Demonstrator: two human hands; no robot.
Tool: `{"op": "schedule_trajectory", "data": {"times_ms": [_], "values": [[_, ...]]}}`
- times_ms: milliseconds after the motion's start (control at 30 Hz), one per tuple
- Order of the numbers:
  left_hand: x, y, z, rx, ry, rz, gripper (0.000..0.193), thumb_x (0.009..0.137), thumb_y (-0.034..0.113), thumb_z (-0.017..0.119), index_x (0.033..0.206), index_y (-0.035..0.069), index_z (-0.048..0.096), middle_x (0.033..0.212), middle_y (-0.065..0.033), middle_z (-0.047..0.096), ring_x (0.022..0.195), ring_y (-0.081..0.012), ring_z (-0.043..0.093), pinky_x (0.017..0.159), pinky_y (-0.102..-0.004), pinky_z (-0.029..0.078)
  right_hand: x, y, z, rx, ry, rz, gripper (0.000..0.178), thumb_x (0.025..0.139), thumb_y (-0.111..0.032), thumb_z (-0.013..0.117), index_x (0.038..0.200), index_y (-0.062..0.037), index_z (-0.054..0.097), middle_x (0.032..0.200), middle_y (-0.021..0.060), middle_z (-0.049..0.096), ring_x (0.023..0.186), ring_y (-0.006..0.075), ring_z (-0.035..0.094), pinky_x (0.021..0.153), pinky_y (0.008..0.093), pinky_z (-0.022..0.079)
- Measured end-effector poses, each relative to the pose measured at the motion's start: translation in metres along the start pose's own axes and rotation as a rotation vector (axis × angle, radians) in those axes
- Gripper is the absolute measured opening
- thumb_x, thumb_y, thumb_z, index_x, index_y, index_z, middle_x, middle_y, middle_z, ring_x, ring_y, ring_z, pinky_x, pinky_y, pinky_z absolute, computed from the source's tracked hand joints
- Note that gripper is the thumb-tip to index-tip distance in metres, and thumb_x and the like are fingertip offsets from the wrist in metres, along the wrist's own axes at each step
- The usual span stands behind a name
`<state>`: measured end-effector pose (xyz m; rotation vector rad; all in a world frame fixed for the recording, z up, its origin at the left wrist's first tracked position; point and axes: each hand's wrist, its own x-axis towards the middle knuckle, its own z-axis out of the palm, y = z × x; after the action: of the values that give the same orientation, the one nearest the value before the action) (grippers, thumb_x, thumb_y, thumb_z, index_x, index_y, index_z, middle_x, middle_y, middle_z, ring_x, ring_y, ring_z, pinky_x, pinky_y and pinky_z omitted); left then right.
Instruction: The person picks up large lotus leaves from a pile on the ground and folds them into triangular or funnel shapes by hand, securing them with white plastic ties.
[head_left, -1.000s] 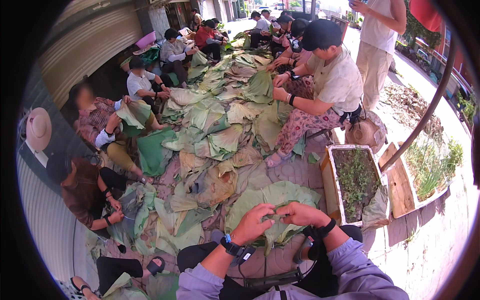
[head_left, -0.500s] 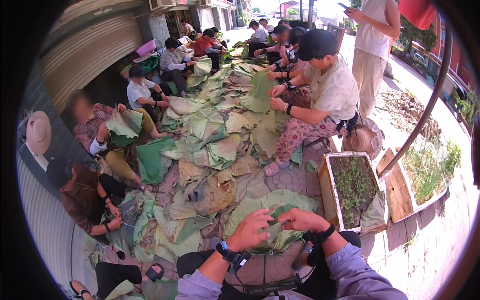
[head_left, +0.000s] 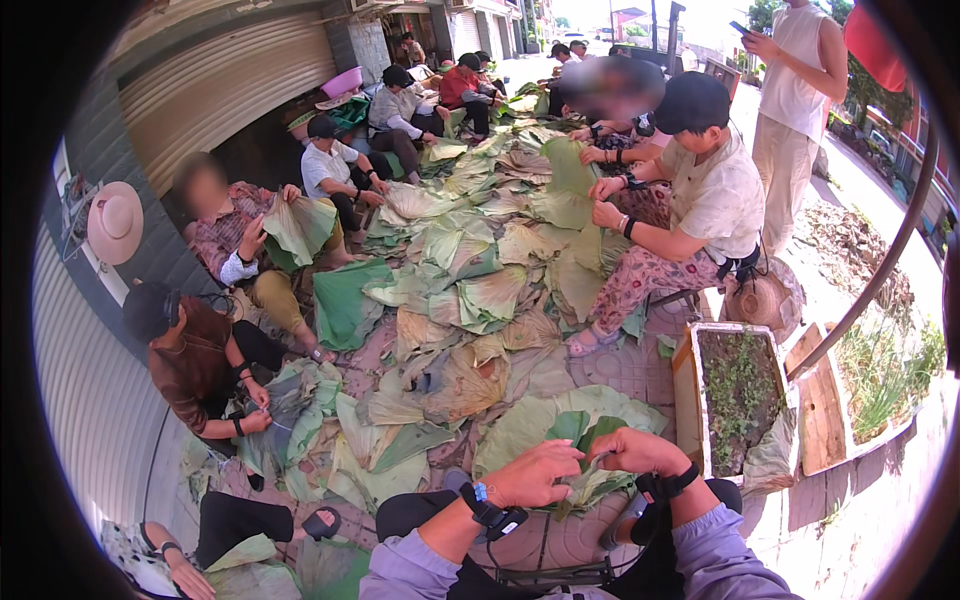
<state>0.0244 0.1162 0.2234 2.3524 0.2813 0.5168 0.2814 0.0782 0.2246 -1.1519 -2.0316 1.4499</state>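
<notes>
Here, pinched a green leaf [head_left: 568,426] in the right hand [head_left: 635,450]. Curled the left hand [head_left: 530,474] alongside; could not tell its finger grip.

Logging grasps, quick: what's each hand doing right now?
Left hand: partly curled; grip cannot be told.
Right hand: closed, apparently pinching a green leaf.

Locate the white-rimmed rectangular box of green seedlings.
In the head view, the box stands at right, beyond the right hand, between pale green leaves and a brown wooden board.
</notes>
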Motion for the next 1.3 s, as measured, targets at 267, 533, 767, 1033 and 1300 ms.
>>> {"op": "schedule_trajectory", "data": {"times_ms": [267,533,767,1033,1300], "values": [[0.0,0.012,-0.006,-0.129,-0.242,-0.313,0.027,0.081,0.013,0.068,0.105,0.002,0.063,0.098,-0.0141,0.066,0.097,-0.0347,0.064,0.083,-0.0422,0.05,0.005,-0.004,0.004,0.005,-0.081,-0.032,0.031,0.08,0.002,0.061,0.11,0.0,0.069,0.101,0.014,0.07,0.095,0.0252,0.066,0.088,0.0331,0.049],[-0.011,-0.01,0.005,-0.078,-0.251,-0.284,0.029,0.082,0.014,0.069,0.107,0.002,0.062,0.091,-0.0155,0.063,0.086,-0.0354,0.063,0.076,-0.0413,0.049,0.007,0.011,0.012,0.03,-0.07,-0.026,0.023,0.086,0.0,0.064,0.109,0.0039,0.067,0.097,0.0108,0.069,0.091,0.0174,0.062,0.086,0.0314,0.048],[-0.016,-0.01,0.0,-0.157,-0.418,-0.397,0.025,0.087,0.017,0.066,0.106,0.0,0.062,0.086,-0.016,0.064,0.08,-0.0309,0.062,0.075,-0.0403,0.047,-0.003,0.014,0.023,-0.027,-0.045,0.087,0.024,0.087,-0.003,0.065,0.11,0.0025,0.066,0.095,0.0082,0.068,0.089,0.0147,0.059,0.085,0.0304,0.047],[-0.028,-0.002,0.0,-0.381,-0.289,-0.343,0.022,0.088,0.019,0.066,0.1,0.001,0.062,0.078,-0.016,0.061,0.07,-0.0259,0.055,0.07,-0.0391,0.046,-0.022,0.003,0.039,-0.029,-0.009,0.136,0.024,0.088,-0.007,0.063,0.11,-0.0002,0.067,0.088,0.0071,0.067,0.084,0.0127,0.057,0.082,0.0302,0.048],[-0.042,0.012,-0.002,-0.271,-0.28,-0.273,0.022,0.089,0.02,0.066,0.098,0.0,0.06,0.079,-0.0177,0.062,0.076,-0.0323,0.061,0.072,-0.0423,0.046,-0.035,-0.023,0.069,-0.099,0.131,0.233,0.024,0.088,-0.009,0.063,0.111,-0.0017,0.067,0.084,0.0073,0.066,0.081,0.0129,0.058,0.079,0.0308,0.048]]}}
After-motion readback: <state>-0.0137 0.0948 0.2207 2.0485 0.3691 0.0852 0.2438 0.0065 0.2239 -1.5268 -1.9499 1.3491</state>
